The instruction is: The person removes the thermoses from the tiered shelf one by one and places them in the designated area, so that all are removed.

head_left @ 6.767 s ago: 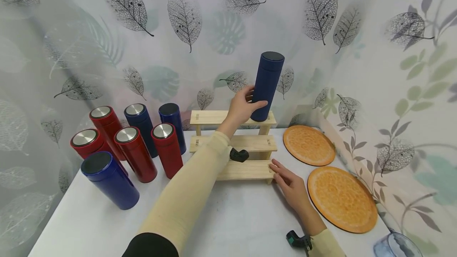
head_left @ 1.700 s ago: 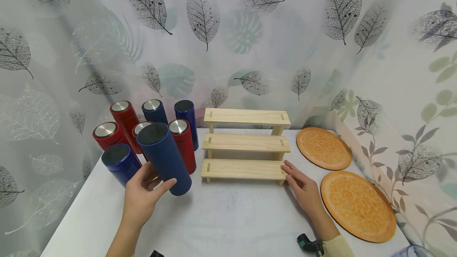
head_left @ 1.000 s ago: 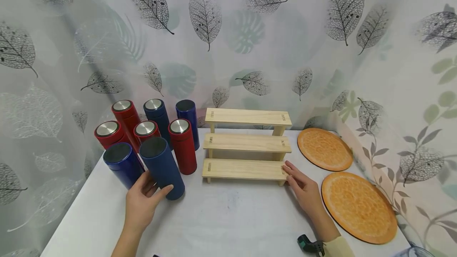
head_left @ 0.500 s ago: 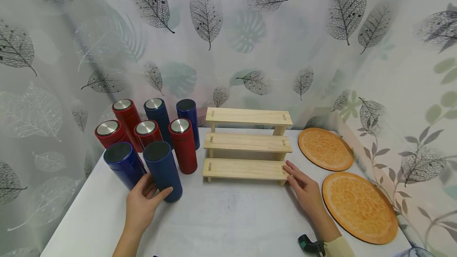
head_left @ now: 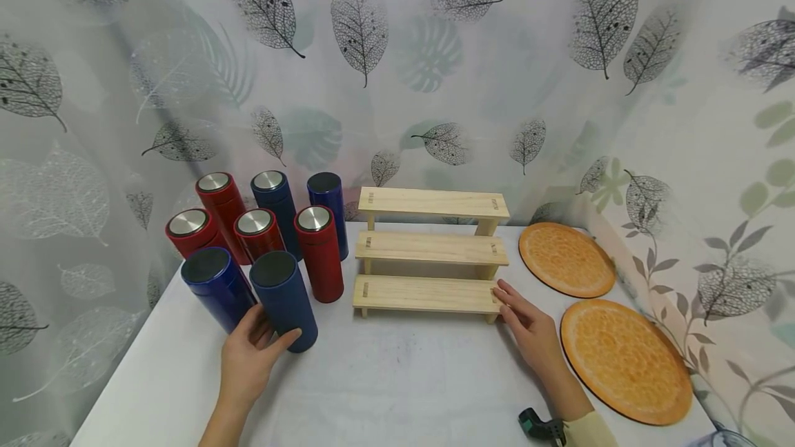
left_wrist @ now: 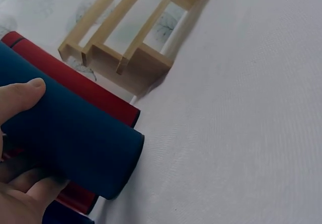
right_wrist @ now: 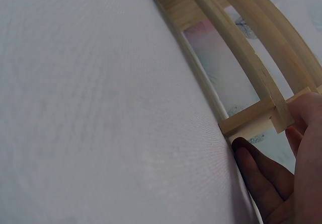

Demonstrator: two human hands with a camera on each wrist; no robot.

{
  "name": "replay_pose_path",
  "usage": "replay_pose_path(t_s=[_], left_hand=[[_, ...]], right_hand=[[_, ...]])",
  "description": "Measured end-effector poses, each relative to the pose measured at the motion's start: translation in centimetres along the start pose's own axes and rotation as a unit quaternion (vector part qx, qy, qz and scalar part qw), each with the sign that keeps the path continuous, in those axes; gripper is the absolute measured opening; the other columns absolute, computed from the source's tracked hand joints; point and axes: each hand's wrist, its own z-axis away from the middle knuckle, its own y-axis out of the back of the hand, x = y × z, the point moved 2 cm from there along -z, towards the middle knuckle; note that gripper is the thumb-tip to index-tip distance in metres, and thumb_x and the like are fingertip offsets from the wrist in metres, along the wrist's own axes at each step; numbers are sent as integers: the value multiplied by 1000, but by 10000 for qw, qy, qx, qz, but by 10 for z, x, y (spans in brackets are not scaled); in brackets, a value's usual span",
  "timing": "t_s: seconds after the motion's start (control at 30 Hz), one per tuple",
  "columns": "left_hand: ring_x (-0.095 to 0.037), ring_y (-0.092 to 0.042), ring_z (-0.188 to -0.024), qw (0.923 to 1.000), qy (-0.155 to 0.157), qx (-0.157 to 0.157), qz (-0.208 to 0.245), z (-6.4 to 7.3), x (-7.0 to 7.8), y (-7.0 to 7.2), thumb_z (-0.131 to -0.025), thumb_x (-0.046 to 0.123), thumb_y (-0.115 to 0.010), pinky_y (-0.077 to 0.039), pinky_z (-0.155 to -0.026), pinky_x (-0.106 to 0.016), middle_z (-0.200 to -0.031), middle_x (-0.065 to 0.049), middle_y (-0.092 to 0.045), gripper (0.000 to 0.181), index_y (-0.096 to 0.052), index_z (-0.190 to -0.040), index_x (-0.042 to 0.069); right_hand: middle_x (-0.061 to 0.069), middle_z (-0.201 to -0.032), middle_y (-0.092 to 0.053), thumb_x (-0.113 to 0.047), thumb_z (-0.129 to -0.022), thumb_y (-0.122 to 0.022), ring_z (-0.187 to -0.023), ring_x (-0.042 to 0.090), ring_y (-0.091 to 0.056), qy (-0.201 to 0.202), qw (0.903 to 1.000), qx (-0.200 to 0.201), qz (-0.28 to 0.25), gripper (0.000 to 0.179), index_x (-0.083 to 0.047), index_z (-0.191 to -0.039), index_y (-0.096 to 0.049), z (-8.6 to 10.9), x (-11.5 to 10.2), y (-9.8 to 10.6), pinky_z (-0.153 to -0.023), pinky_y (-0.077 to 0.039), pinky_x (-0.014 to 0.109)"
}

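Note:
My left hand [head_left: 245, 357] holds a dark blue thermos flask [head_left: 284, 302], its thumb on the near side and fingers round the back. The flask is upright, and its base appears to be on the white table. A glossy blue flask [head_left: 217, 288] stands just left of it, and a red flask [head_left: 319, 254] with a steel lid behind. In the left wrist view, the thumb [left_wrist: 22, 98] lies along the flask. My right hand [head_left: 528, 330] touches the right end of the lowest step of a wooden three-step stand [head_left: 428, 292], fingers relaxed.
Several more red and blue flasks [head_left: 256, 226] stand close together at the back left. Two round orange-brown mats [head_left: 626, 361] lie along the right side. A leaf-patterned curtain [head_left: 397, 88] hangs behind the table. A clear glass [head_left: 720, 439] shows at the bottom right corner.
The dark blue flask has come from the stand's top step, down and left beside the other flasks. In the last half second it barely moved. My right hand has stayed at the stand's end.

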Motion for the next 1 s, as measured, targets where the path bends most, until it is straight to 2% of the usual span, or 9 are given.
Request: replay_pose_path(t_s=[0.2, 0.4, 0.57, 0.67, 0.83, 0.93, 1.0], left_hand=[[-42, -58, -140, 9999, 64, -10, -103, -1, -3, -2, -91, 15, -91, -47, -105, -19, -153, -27, -56, 76, -52, -155, 2], [-42, -57, -141, 9999, 0, -2, -101, 1, -5, -4, -92, 16, -91, -44, -101, -9, -154, -27, -55, 78, -50, -156, 2], [-44, -53, -144, 9999, -41, 14, -111, 3, -4, -5, -93, 18, -90, -43, -108, -16, -155, -30, -53, 80, -47, -158, -2], [-42, -49, -148, 9993, 214, -41, -301, 7, -3, -7, -96, 25, -88, -42, -114, -27, -161, -30, -48, 86, -40, -163, -3], [-40, -35, -157, 9938, 811, -294, -706, 19, 0, -12, -102, 35, -80, -35, -122, -45, -174, -25, -27, 100, -18, -172, 0], [-40, -31, -159, 9931, 923, -308, -650, 28, 6, -13, -105, 31, -76, -34, -123, -49, -176, -24, -23, 97, -13, -173, 1], [-39, -32, -159, 9945, 860, -226, -551, 35, 12, -12, -106, 27, -75, -35, -123, -47, -175, -24, -26, 92, -17, -172, 0]], right_hand=[[1, -161, -54, -16, -111, -67, -143, -3, -48, -101, 9999, -15, -27, 37, -16, -147, -70, 0, -3, 1, -98, -49, 9], [1, -161, -55, -14, -111, -66, -145, 3, -49, -67, 9999, 20, 149, 37, -15, -147, -70, -1, -3, 1, -100, -47, 7], [8, -160, -56, -8, -110, -65, -147, 10, -50, -12, 9998, 78, 169, 35, -7, -145, -69, -1, -5, -2, -101, -45, 6], [10, -160, -55, -6, -110, -64, -146, 7, -50, -61, 9999, 82, 75, 35, -4, -145, -69, -1, -4, -3, -100, -46, 7], [2, -161, -55, -13, -111, -65, -146, 6, -49, -70, 9999, 16, 142, 36, -13, -147, -70, -2, -3, -3, -100, -46, 7], [0, -161, -55, -15, -111, -67, -146, 7, -50, -61, 9999, 2, 106, 37, -17, -147, -70, -1, -1, -3, -100, -47, 8], [-1, -161, -55, -16, -111, -67, -146, 5, -50, -78, 10000, -12, 17, 36, -18, -147, -70, 0, -1, -3, -99, -48, 9]])
